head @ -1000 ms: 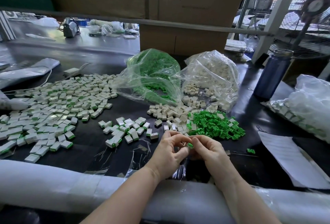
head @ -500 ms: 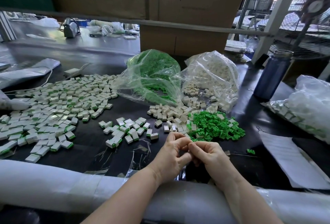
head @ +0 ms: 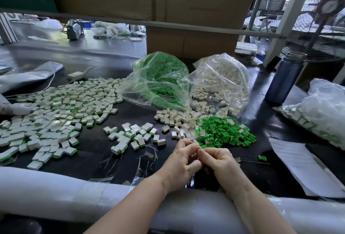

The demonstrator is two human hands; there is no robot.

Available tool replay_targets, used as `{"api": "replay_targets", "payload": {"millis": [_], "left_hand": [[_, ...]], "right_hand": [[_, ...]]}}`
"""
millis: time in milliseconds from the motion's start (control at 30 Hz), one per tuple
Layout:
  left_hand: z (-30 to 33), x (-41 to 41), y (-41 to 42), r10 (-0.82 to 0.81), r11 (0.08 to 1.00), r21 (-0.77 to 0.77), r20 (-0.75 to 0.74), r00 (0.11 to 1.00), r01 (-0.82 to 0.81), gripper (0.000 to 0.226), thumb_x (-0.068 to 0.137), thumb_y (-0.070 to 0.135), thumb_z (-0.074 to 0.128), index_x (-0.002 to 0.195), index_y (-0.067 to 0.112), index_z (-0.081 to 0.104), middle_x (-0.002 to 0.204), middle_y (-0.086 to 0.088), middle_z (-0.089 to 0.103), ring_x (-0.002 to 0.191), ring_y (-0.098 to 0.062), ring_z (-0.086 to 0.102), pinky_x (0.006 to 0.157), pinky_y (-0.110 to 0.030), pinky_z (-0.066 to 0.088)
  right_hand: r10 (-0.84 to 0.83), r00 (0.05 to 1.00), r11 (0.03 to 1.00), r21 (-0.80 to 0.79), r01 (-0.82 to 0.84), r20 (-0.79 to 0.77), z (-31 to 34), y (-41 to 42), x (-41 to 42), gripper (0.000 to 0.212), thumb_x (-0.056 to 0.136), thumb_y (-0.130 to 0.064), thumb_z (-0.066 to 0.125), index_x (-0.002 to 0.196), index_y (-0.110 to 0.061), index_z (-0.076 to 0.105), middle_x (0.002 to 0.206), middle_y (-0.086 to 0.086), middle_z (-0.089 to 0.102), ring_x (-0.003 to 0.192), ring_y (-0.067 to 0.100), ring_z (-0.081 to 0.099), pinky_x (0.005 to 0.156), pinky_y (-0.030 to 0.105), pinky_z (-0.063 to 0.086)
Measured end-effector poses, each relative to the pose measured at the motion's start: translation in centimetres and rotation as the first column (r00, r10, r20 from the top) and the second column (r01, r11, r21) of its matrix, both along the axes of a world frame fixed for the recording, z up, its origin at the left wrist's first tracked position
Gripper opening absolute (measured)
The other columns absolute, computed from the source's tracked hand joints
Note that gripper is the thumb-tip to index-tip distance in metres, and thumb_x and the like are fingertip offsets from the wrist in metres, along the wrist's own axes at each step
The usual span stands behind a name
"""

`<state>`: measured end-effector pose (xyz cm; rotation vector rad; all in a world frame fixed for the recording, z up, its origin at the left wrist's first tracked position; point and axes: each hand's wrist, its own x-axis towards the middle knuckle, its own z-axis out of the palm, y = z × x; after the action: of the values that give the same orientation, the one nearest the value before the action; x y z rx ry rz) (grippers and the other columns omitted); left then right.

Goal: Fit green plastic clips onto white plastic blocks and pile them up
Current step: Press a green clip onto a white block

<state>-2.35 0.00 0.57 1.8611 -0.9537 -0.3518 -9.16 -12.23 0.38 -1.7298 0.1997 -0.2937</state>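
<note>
Two hands, the left hand and right hand, now press fingertips together over the dark desk, hiding the green clip visible a second ago, apparently seated in a block, though neither grip's contents show.

Glossy green plastic clips, crinkly clear bag, brown cardboard

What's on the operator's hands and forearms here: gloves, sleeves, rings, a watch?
Nothing worn that shows. Left hand and right hand are bare: no gloves, no visible rings. Both forearms are bare to the frame's bottom edge, with no sleeves, watch or wristband in view.
</note>
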Motion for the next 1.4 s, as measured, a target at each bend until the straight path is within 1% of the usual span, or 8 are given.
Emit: {"api": "replay_targets", "payload": {"millis": [100, 233, 300, 400, 700, 900, 1200, 1400], "left_hand": [[0.12, -0.06, 0.01, 0.004, 1.0, 0.006, -0.004, 1.0, -0.004, 0.027, 0.075, 0.024, 0.049, 0.095, 0.01, 0.06, 0.11, 0.0, 0.041, 0.104, -0.014, 0.048, 0.095, -0.023, 0.041], [0.05, 0.17, 0.06, 0.001, 1.0, -0.009, -0.002, 1.0, -0.001, 0.016, 0.085, 0.005, 0.052, 0.098, 0.011, 0.06, 0.11, -0.001, 0.041, 0.103, -0.014, 0.048, 0.096, -0.028, 0.042], [0.15, 0.14, 0.07, 0.006, 1.0, -0.025, -0.011, 1.0, -0.007, 0.016, 0.086, 0.003, 0.051, 0.096, 0.012, 0.06, 0.108, -0.001, 0.041, 0.101, -0.014, 0.049, 0.096, -0.029, 0.043], [0.2, 0.07, 0.12, 0.001, 1.0, -0.023, -0.001, 1.0, -0.001, 0.015, 0.086, 0.003, 0.052, 0.09, 0.016, 0.058, 0.106, 0.0, 0.042, 0.101, -0.016, 0.05, 0.096, -0.031, 0.043], [0.12, 0.06, 0.03, -0.01, 1.0, -0.008, 0.017, 1.0, 0.01, 0.014, 0.085, 0.004, 0.052, 0.096, 0.007, 0.059, 0.107, -0.005, 0.042, 0.096, -0.014, 0.047, 0.093, -0.026, 0.042], [0.16, -0.01, -0.05, -0.012, 1.0, -0.008, 0.021, 1.0, 0.012, 0.013, 0.085, 0.004, 0.052, 0.096, 0.005, 0.059, 0.107, -0.006, 0.042, 0.093, -0.011, 0.046, 0.09, -0.023, 0.042], [0.37, -0.09, 0.1, -0.029, 1.0, 0.007, 0.016, 0.999, 0.029, 0.012, 0.087, 0.005, 0.052, 0.097, 0.006, 0.058, 0.102, -0.003, 0.041, 0.089, -0.012, 0.046, 0.091, -0.031, 0.044], [0.55, -0.15, 0.23, -0.021, 0.995, -0.099, -0.08, 0.997, 0.013, 0.018, 0.091, 0.006, 0.052, 0.088, 0.023, 0.058, 0.108, -0.007, 0.043, 0.083, -0.01, 0.052, 0.077, -0.023, 0.047]], "right_hand": [[0.0, 1.0, 1.0, 0.005, 0.0, 0.005, -0.03, 0.0, 0.03, 0.031, 0.088, -0.019, 0.057, 0.074, 0.006, 0.067, 0.056, 0.012, 0.044, 0.053, 0.019, 0.036, 0.046, 0.025, 0.028], [0.026, 0.999, 0.999, 0.042, -0.027, 0.03, 0.03, 0.16, 0.12, 0.036, 0.079, -0.033, 0.058, 0.075, 0.001, 0.07, 0.058, 0.013, 0.05, 0.055, 0.019, 0.043, 0.05, 0.027, 0.035], [0.048, 0.998, 0.995, 0.081, -0.05, 0.032, 0.08, 0.25, 0.13, 0.032, 0.077, -0.035, 0.058, 0.074, -0.007, 0.073, 0.059, 0.008, 0.054, 0.056, 0.015, 0.046, 0.051, 0.023, 0.038], [0.048, 0.998, 0.996, 0.069, -0.05, 0.028, 0.01, 0.17, 0.15, 0.036, 0.076, -0.037, 0.059, 0.075, -0.004, 0.072, 0.06, 0.01, 0.052, 0.056, 0.017, 0.043, 0.051, 0.024, 0.036], [0.025, 1.0, 0.998, 0.055, -0.024, -0.012, 0.05, 0.02, -0.05, 0.027, 0.09, -0.015, 0.055, 0.075, 0.001, 0.071, 0.065, 0.018, 0.052, 0.064, 0.026, 0.042, 0.059, 0.035, 0.031], [0.009, 1.0, 0.997, 0.075, -0.007, -0.024, 0.29, 0.18, -0.11, 0.028, 0.089, -0.016, 0.056, 0.074, 0.003, 0.07, 0.065, 0.019, 0.051, 0.065, 0.027, 0.043, 0.061, 0.039, 0.031], [0.003, 1.0, 0.993, 0.121, -0.002, -0.008, 0.23, 0.19, -0.03, 0.028, 0.089, -0.012, 0.056, 0.074, 0.008, 0.068, 0.065, 0.021, 0.054, 0.064, 0.028, 0.044, 0.054, 0.029, 0.034], [0.008, 0.998, 0.991, 0.132, -0.015, 0.056, 0.44, 0.51, 0.08, 0.034, 0.078, -0.033, 0.058, 0.074, -0.002, 0.072, 0.056, 0.008, 0.06, 0.05, 0.013, 0.052, 0.047, 0.02, 0.041]]}}
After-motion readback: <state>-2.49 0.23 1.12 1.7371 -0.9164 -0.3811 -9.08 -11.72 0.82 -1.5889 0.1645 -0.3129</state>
